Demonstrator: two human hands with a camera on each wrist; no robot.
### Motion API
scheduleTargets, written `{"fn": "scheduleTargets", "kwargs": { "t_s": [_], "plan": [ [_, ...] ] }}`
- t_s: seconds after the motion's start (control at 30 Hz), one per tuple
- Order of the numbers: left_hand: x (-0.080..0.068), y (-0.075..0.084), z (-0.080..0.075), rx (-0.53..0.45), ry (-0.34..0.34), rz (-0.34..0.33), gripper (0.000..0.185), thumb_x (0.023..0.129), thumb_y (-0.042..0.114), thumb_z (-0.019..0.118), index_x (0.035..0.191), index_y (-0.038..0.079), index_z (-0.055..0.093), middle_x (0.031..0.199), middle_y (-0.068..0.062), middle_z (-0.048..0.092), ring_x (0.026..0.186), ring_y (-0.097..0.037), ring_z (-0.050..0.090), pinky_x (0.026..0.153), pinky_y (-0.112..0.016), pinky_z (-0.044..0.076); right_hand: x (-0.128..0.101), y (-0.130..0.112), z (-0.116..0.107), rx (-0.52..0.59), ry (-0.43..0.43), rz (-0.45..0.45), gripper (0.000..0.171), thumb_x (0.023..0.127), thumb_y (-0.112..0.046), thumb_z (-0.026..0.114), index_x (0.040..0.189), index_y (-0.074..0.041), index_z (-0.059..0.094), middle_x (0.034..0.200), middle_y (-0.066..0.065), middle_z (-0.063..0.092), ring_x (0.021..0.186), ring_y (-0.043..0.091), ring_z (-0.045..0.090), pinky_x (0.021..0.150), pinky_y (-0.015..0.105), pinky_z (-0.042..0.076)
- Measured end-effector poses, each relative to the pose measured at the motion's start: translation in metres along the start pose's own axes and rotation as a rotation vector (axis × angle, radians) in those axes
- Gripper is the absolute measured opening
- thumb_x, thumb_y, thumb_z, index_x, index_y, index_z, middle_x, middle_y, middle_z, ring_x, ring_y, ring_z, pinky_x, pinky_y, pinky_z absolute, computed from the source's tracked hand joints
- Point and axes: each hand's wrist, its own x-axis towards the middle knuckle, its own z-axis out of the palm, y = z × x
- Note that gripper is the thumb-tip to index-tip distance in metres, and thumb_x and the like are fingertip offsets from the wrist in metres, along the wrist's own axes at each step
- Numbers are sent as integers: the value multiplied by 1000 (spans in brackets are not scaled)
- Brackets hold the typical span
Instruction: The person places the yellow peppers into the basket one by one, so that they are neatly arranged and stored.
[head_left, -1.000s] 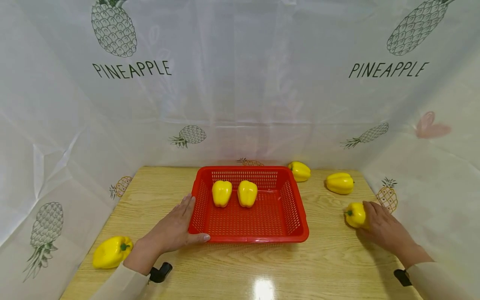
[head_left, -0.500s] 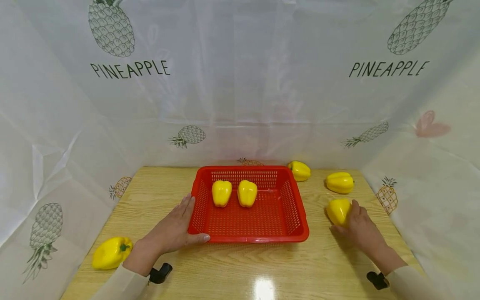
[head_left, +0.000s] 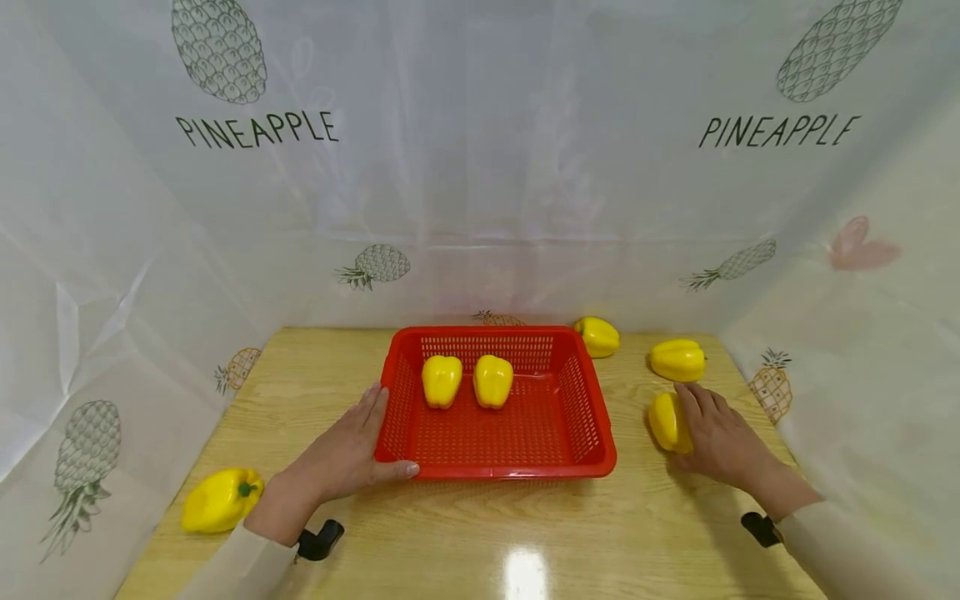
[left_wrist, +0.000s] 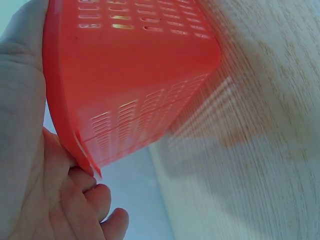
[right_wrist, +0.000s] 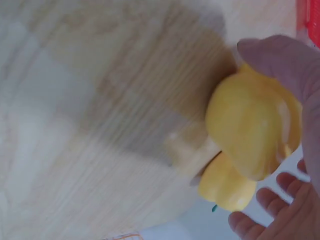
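Note:
A red plastic basket [head_left: 498,473] stands mid-table with two yellow bell peppers [head_left: 442,382] inside. My left hand [head_left: 341,454] holds its near left corner, thumb along the front rim, fingers at the left rim. In the left wrist view, the fingers [left_wrist: 82,182] bend at the end of that rim. To the right of the basket, my right hand [head_left: 720,437] holds another yellow bell pepper [head_left: 666,421] low over the table. In the right wrist view, the thumb reaches past one end of this pepper [right_wrist: 250,120] and several fingers spread on its other side.
Behind the right hand lies a yellow bell pepper [head_left: 677,360], and a further pepper [head_left: 598,337] sits by the basket's far right corner. Near the left forearm is one more pepper [head_left: 222,500]. A pineapple-print sheet [head_left: 480,167] walls the wooden table [head_left: 420,542].
My right hand has moved left with its pepper, which has turned over, and the fingers now reach farther over it. My left hand and the basket have stayed in place.

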Motion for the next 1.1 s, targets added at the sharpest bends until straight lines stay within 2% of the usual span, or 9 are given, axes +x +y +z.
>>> {"fn": "scheduleTargets", "kwargs": {
  "t_s": [0.1,0.2,0.37,0.6,0.87,1.0,1.1],
  "plan": [
    [1,2,-1,-2,-9,-1,133,82,81,68,166,-6,13,175,-27,13,156,-52,28,122,-63,36,5,1,-2,27,-49,6,123,65,-33,102,153,10,28,147,35,41,125,59,52,97,70,52],
    [1,2,0,-9,-16,-7,133,83,80,69,166,-6,12,175,-26,13,156,-52,28,122,-64,36,8,2,0,29,-96,10,117,68,-31,100,151,10,30,144,36,42,122,60,53,95,69,54],
    [0,1,1,-17,-19,-12,133,82,80,70,167,-5,12,175,-26,12,156,-52,28,121,-64,36,11,0,4,21,-92,-11,104,68,-28,100,142,9,38,135,34,49,116,55,55,89,65,57],
    [2,-2,1,-23,-12,-8,134,82,82,68,167,-5,11,175,-25,11,155,-53,29,122,-63,36,13,1,11,-21,3,-62,101,63,-26,102,134,7,39,127,30,52,111,49,56,88,61,58],
    [4,0,0,-15,-19,-11,136,81,85,65,167,-4,11,176,-24,10,155,-53,29,121,-63,37,19,7,22,-53,178,-125,110,59,-26,102,140,11,38,126,33,54,111,50,56,91,63,56],
    [3,-1,0,-15,-13,-7,136,80,85,65,167,-4,11,176,-24,11,155,-53,29,121,-63,37,30,6,20,-56,251,-166,105,60,-26,99,138,12,41,123,33,52,106,50,56,90,63,55],
    [3,-3,1,-10,-6,2,136,80,86,64,167,-5,12,175,-25,12,156,-51,27,122,-62,36,38,3,15,-33,271,-176,104,60,-27,96,139,12,41,121,33,52,104,49,56,88,62,55]
  ]
}}
